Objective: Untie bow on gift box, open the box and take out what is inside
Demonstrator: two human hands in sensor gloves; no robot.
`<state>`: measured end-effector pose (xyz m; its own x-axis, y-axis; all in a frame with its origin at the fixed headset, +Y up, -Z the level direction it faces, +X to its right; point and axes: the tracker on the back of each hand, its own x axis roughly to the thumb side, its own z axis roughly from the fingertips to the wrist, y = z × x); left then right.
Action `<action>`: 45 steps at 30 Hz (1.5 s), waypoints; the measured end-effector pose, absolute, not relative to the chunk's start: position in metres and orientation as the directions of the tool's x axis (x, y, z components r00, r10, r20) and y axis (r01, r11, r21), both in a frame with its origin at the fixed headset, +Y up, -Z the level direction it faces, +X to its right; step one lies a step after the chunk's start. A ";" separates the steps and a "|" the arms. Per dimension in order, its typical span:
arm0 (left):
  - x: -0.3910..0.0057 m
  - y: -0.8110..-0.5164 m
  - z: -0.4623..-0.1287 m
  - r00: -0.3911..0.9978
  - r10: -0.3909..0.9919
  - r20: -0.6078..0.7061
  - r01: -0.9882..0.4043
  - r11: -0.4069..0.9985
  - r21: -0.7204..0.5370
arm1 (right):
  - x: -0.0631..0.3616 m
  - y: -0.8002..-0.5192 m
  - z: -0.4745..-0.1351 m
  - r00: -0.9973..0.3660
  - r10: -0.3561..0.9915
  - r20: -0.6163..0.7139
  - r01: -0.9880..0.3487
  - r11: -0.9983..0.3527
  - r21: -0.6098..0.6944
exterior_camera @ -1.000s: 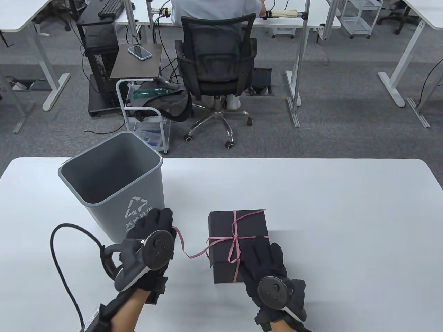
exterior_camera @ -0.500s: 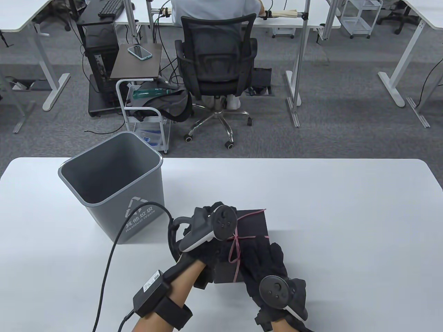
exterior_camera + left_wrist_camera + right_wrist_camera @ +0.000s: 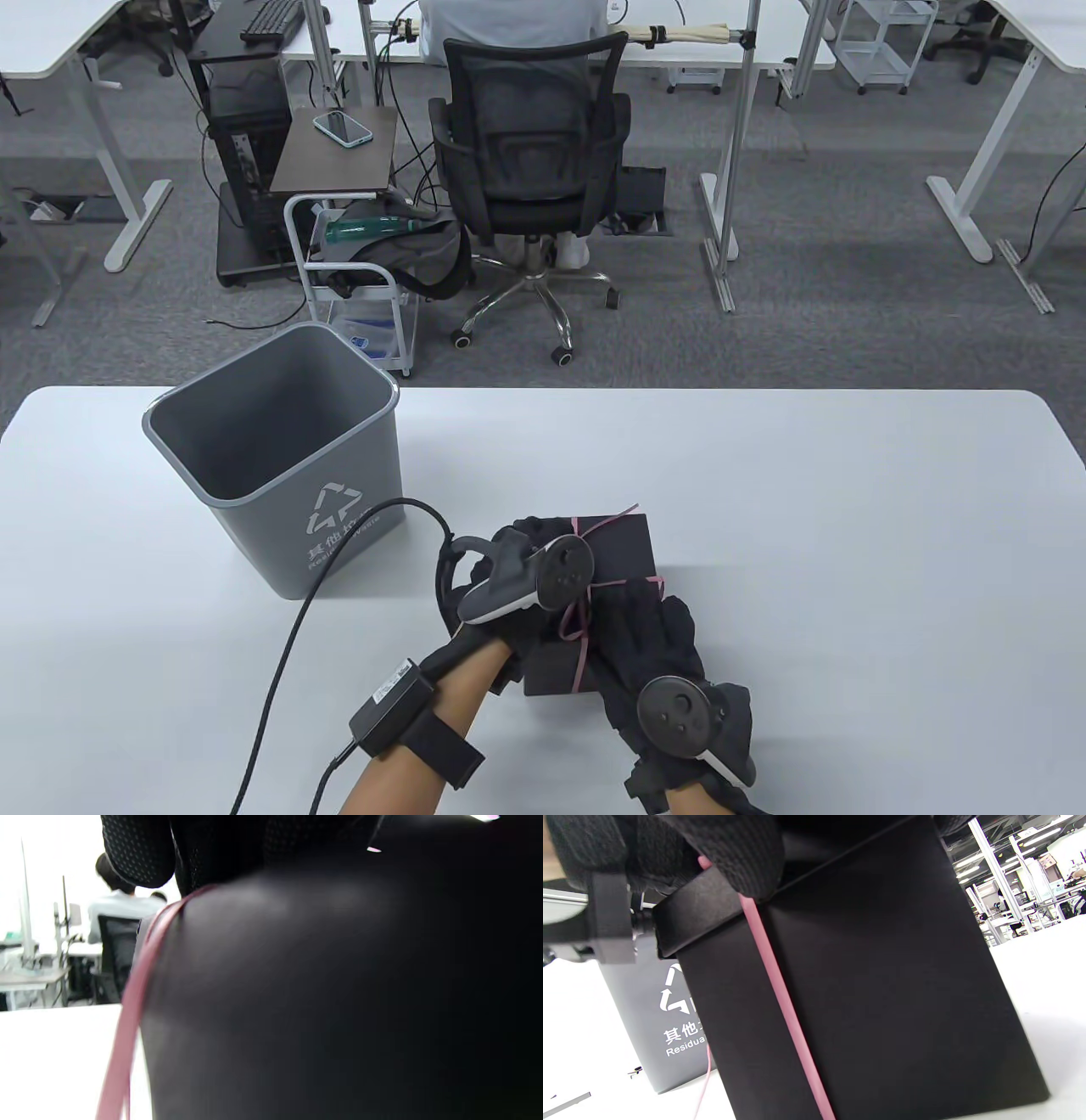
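Observation:
A black gift box (image 3: 624,552) tied with a thin pink ribbon (image 3: 579,620) stands on the white table (image 3: 848,552) near the front. My left hand (image 3: 517,543) lies over the box's top left part, and its fingers curl at the ribbon where it crosses the lid. In the left wrist view the ribbon (image 3: 127,1018) runs down the box's (image 3: 339,1005) edge from under those fingers. My right hand (image 3: 645,628) rests flat on the near right of the lid. In the right wrist view its fingers (image 3: 734,849) press the ribbon (image 3: 785,1001) against the box (image 3: 882,984).
A grey waste bin (image 3: 280,458) stands upright just left of the box, also seen in the right wrist view (image 3: 649,1018). The left glove's black cable (image 3: 288,628) trails across the table between bin and box. Beyond the table a person sits in an office chair (image 3: 526,153).
My left hand let go of the ribbon end it held out near the bin and came right onto the box's top left. The far ribbon strand has lifted and shifted. My right hand stayed put.

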<state>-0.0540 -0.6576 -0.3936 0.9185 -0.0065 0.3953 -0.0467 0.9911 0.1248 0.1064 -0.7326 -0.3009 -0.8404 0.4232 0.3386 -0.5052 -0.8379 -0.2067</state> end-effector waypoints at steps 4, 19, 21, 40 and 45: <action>-0.063 -0.649 -0.386 0.925 -0.018 0.378 -0.047 0.986 0.161 | 0.107 -0.734 -0.301 -0.837 0.429 0.340 -0.511 -0.834 -0.207; -0.173 -0.549 -0.307 0.958 0.056 0.280 -0.165 0.909 0.383 | 0.108 -0.735 -0.302 -0.832 0.436 0.344 -0.519 -0.830 -0.203; -0.184 -0.546 -0.301 0.974 0.029 0.223 -0.121 0.904 0.410 | 0.108 -0.735 -0.302 -0.831 0.437 0.343 -0.520 -0.830 -0.202; -0.210 -0.571 -0.297 0.999 -0.018 0.038 0.004 0.943 0.332 | 0.109 -0.736 -0.303 -0.830 0.441 0.342 -0.523 -0.829 -0.200; -0.194 -0.603 -0.311 0.999 -0.026 0.025 0.019 0.970 0.244 | 0.109 -0.736 -0.302 -0.829 0.440 0.344 -0.523 -0.829 -0.200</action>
